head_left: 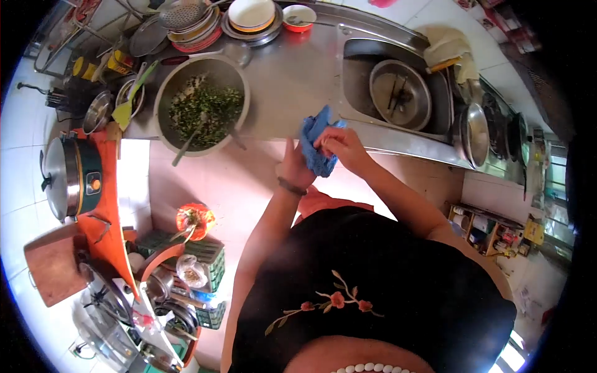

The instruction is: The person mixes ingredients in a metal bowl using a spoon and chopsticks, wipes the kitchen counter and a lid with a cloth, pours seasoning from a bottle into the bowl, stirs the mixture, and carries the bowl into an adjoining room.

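Note:
A crumpled blue cloth (319, 158) is bunched between my two hands, just in front of the counter edge. My left hand (296, 166), with a dark band at the wrist, grips the cloth from its left side, and part of its fingers is hidden behind the fabric. My right hand (342, 148) has its fingers curled closed on the cloth from the right. Left of my hands, a large metal bowl (160, 112) of chopped greens (214, 105) stands at the counter edge, with a utensil handle (185, 149) sticking out over its rim.
The steel counter (292, 81) runs ahead of me. At right is a sink (357, 53) with a basin (373, 93) of cloudy water inside. Stacked plates (252, 15) stand at the back. An electric pot (65, 177) sits on an orange surface (112, 217) at left. Green crates (214, 264) are on the floor.

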Demonstrator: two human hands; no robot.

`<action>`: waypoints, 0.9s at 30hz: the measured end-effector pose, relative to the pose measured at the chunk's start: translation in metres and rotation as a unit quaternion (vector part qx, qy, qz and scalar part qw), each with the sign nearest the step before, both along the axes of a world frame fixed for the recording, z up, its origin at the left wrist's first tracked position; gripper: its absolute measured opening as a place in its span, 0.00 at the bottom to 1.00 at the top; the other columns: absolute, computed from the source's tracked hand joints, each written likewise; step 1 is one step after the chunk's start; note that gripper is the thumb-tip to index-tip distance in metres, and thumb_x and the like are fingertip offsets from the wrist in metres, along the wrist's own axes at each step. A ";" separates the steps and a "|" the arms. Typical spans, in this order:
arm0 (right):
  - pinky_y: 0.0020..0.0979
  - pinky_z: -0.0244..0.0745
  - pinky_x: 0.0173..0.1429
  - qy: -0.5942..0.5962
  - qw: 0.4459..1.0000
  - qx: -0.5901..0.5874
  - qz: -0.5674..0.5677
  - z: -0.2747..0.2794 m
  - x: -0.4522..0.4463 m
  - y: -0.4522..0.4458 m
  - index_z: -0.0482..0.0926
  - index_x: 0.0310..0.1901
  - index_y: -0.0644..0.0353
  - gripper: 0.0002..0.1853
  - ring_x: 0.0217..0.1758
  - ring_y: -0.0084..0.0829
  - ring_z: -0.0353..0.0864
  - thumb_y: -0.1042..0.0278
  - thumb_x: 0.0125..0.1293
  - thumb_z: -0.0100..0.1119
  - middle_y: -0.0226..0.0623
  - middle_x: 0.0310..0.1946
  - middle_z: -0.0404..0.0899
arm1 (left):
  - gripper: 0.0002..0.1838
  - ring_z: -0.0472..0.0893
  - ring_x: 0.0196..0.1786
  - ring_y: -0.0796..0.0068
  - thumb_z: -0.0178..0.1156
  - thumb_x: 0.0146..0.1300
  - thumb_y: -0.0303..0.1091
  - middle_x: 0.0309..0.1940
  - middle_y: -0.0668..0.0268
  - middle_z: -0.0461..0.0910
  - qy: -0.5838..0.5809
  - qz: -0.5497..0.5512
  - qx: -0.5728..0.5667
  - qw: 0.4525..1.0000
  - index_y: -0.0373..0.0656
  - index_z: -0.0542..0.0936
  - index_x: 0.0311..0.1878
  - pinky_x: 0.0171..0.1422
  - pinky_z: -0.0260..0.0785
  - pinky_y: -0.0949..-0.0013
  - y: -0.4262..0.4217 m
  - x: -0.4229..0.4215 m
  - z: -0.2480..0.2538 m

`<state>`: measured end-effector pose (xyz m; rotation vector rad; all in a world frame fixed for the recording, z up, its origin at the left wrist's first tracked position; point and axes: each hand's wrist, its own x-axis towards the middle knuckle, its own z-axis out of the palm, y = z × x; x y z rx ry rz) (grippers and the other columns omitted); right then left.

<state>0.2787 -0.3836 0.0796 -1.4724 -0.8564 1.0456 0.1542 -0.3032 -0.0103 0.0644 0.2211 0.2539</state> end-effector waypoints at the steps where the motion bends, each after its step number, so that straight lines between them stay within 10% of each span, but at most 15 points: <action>1: 0.36 0.74 0.42 -0.143 0.986 0.054 -0.059 0.012 -0.002 -0.006 0.77 0.43 0.65 0.14 0.33 0.34 0.78 0.63 0.67 0.46 0.38 0.26 0.76 | 0.42 0.69 0.64 0.59 0.35 0.65 0.69 0.62 0.58 0.68 0.003 0.018 -0.015 1.000 0.43 0.61 0.68 0.69 0.60 0.53 -0.013 -0.002 0.016; 2: 0.44 0.67 0.58 -0.386 0.920 0.038 -0.055 0.021 0.009 -0.010 0.74 0.52 0.61 0.17 0.55 0.44 0.72 0.60 0.68 0.47 0.49 0.48 0.75 | 0.42 0.67 0.65 0.59 0.35 0.65 0.69 0.64 0.58 0.66 0.010 0.032 -0.029 0.999 0.44 0.59 0.69 0.70 0.58 0.53 -0.024 -0.006 0.028; 7: 0.53 0.56 0.66 -0.447 0.886 -0.113 -0.041 -0.071 -0.030 -0.027 0.60 0.66 0.54 0.28 0.71 0.58 0.50 0.58 0.66 0.50 0.47 0.70 0.53 | 0.37 0.59 0.71 0.61 0.37 0.67 0.65 0.71 0.65 0.57 0.084 0.072 0.075 0.991 0.52 0.55 0.72 0.73 0.50 0.54 -0.068 0.010 0.047; 15: 0.50 0.47 0.72 -0.292 0.938 -0.163 -0.085 -0.070 -0.054 -0.042 0.53 0.71 0.53 0.29 0.74 0.50 0.47 0.56 0.71 0.41 0.44 0.72 0.50 | 0.30 0.70 0.57 0.69 0.42 0.70 0.58 0.57 0.68 0.69 0.162 0.152 0.090 0.971 0.55 0.58 0.70 0.60 0.66 0.62 -0.074 0.037 0.051; 18: 0.43 0.49 0.73 -0.241 0.970 -0.022 -0.006 -0.040 -0.033 -0.068 0.56 0.70 0.56 0.29 0.73 0.46 0.51 0.61 0.68 0.46 0.45 0.71 0.52 | 0.28 0.68 0.63 0.66 0.36 0.72 0.56 0.63 0.67 0.67 -0.180 0.021 0.078 0.980 0.55 0.60 0.70 0.70 0.56 0.58 -0.034 0.038 -0.008; 24: 0.38 0.59 0.67 0.083 0.985 0.133 -0.068 0.024 0.063 -0.059 0.65 0.62 0.61 0.25 0.65 0.43 0.65 0.60 0.66 0.51 0.47 0.62 0.65 | 0.34 0.63 0.67 0.67 0.35 0.71 0.61 0.67 0.64 0.60 0.183 0.164 0.170 0.954 0.51 0.52 0.73 0.71 0.56 0.61 -0.076 0.092 0.093; 27: 0.44 0.59 0.68 -0.248 0.964 0.084 0.034 -0.032 0.074 -0.007 0.67 0.60 0.62 0.24 0.66 0.50 0.63 0.67 0.62 0.54 0.52 0.64 0.61 | 0.34 0.56 0.71 0.62 0.37 0.74 0.51 0.70 0.56 0.51 0.324 0.209 0.256 0.886 0.43 0.41 0.73 0.73 0.53 0.61 -0.088 0.092 0.007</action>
